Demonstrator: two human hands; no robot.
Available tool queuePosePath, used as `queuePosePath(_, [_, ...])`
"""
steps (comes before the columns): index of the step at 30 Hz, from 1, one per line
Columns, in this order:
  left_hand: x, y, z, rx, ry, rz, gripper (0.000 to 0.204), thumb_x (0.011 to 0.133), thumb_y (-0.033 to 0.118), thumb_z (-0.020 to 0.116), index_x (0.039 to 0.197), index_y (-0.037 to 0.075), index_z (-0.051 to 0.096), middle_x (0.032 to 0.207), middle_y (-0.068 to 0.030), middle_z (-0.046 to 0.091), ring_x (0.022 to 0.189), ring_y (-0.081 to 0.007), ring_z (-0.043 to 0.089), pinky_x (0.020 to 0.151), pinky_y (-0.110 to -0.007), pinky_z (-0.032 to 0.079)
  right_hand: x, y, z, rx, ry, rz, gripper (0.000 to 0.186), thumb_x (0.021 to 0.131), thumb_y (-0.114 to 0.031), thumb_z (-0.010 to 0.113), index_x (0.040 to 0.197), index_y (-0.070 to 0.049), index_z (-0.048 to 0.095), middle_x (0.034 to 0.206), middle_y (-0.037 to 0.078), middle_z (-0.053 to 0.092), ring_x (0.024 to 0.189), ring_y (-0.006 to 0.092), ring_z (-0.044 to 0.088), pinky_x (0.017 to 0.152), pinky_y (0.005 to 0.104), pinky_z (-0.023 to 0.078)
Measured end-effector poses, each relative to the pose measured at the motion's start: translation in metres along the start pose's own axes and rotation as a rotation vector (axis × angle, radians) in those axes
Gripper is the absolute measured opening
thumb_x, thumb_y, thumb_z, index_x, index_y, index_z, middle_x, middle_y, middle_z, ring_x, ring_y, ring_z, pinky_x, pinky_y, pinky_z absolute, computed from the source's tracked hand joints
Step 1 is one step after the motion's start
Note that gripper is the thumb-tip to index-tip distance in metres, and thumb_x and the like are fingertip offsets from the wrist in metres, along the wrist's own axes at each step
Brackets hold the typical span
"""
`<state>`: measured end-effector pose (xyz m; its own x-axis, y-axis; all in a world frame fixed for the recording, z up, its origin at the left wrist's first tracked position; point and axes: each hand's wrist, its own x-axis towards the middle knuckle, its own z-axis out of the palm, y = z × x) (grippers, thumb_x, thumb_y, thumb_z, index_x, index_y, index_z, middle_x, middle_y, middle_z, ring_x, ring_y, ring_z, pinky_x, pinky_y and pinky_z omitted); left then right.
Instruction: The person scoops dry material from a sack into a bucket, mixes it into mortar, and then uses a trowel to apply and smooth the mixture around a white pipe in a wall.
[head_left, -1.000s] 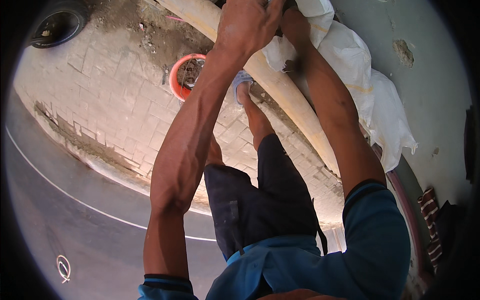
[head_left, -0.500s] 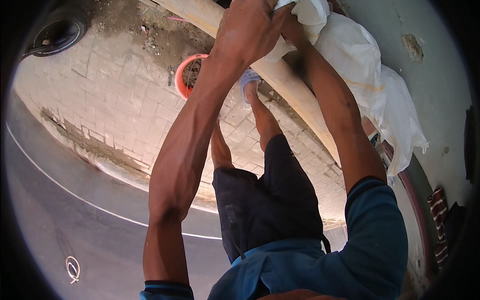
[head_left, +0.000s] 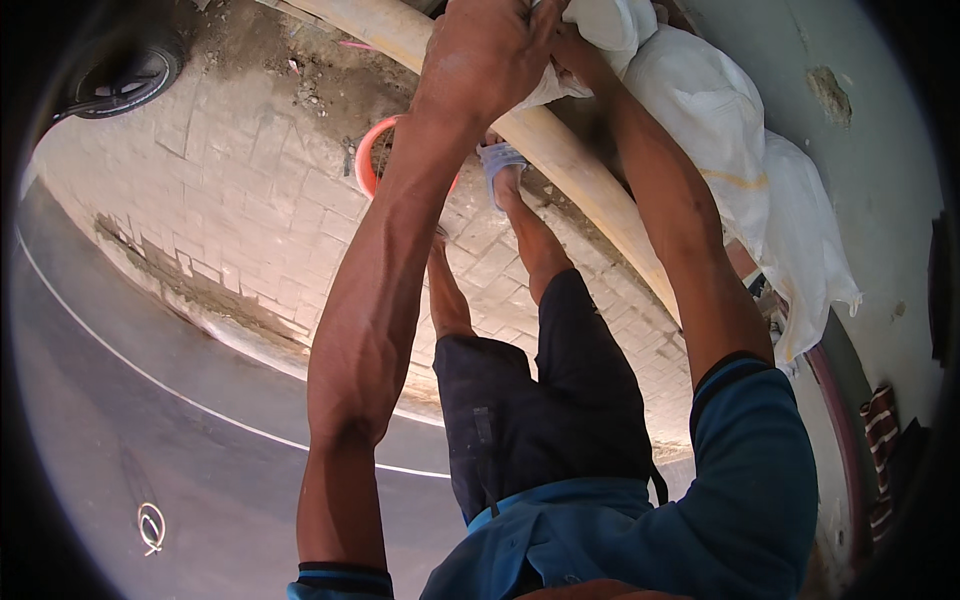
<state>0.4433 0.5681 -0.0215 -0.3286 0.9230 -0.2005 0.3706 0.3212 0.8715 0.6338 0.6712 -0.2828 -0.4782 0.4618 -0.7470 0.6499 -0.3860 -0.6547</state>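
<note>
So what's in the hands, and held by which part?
Apparently white sack material, at a bunched part near the picture's top edge. Left hand and right hand meet there; fingers are partly hidden, so each one's grip can't be told.

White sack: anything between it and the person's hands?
Nothing visible. White folds of the sack show right beside the right hand and the left hand. The pale yellowish ledge passes behind the left hand, not between. The top edge crops the hands, so the full contact can't be seen.

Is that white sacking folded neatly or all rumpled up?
Rumpled: the white sacking droops in loose, uneven folds, with a corner sticking out.
</note>
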Motion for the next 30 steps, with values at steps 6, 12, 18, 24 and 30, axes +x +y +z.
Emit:
queuePosePath(6, [0.012, 0.0, 0.0, 0.025, 0.033, -0.052, 0.035, 0.106, 0.031, 0.049, 0.121, 0.003, 0.065, 0.097, -0.0294, 0.069, 0.093, -0.0499, 0.064, 0.077, -0.052, 0.05, -0.041, -0.007, -0.001, 0.261, -0.046, 0.099, 0.036, 0.103, -0.044, 0.058, 0.107, -0.008, 0.061, 0.065, 0.0, 0.054, 0.048, 0.0097, 0.046, 0.042, 0.0284, 0.038])
queuePosePath(12, [0.002, 0.009, 0.0, 0.152, -0.017, -0.089, 0.038, 0.105, 0.036, 0.051, 0.12, 0.004, 0.067, 0.095, -0.0277, 0.069, 0.09, -0.0483, 0.066, 0.076, -0.051, 0.05, -0.082, 0.001, -0.025, 0.21, -0.15, 0.008, 0.033, 0.101, -0.044, 0.061, 0.104, -0.011, 0.063, 0.066, -0.004, 0.051, 0.046, 0.006, 0.042, 0.04, 0.0264, 0.031])
queuePosePath(18, [-0.022, 0.019, -0.008, 0.392, -0.157, -0.166, 0.064, 0.1, 0.057, 0.054, 0.131, 0.0, 0.057, 0.087, -0.0276, 0.072, 0.092, -0.0453, 0.071, 0.084, -0.053, 0.054, -0.162, -0.041, -0.022, 0.062, -0.081, -0.006, 0.04, 0.097, -0.047, 0.069, 0.109, -0.009, 0.064, 0.075, -0.004, 0.053, 0.043, 0.0021, 0.037, 0.036, 0.0215, 0.024])
queuePosePath(24, [-0.058, 0.012, -0.023, 0.27, -0.137, -0.172, 0.07, 0.101, 0.058, 0.052, 0.143, 0.002, 0.05, 0.087, -0.03, 0.071, 0.094, -0.0456, 0.072, 0.086, -0.051, 0.054, -0.282, -0.1, -0.023, 0.204, -0.073, 0.104, 0.049, 0.099, -0.048, 0.065, 0.128, -0.008, 0.06, 0.075, -0.004, 0.05, 0.042, 0.0016, 0.036, 0.035, 0.0206, 0.025])
queuePosePath(30, [-0.117, -0.019, -0.063, 0.087, -0.101, -0.22, 0.084, 0.1, 0.066, 0.048, 0.154, 0.002, 0.039, 0.101, -0.0279, 0.072, 0.101, -0.0413, 0.071, 0.094, -0.047, 0.052, -0.376, -0.116, 0.004, 0.084, 0.031, 0.148, 0.051, 0.103, -0.045, 0.059, 0.136, -0.006, 0.056, 0.073, -0.002, 0.049, 0.04, 0.0022, 0.033, 0.033, 0.0207, 0.026])
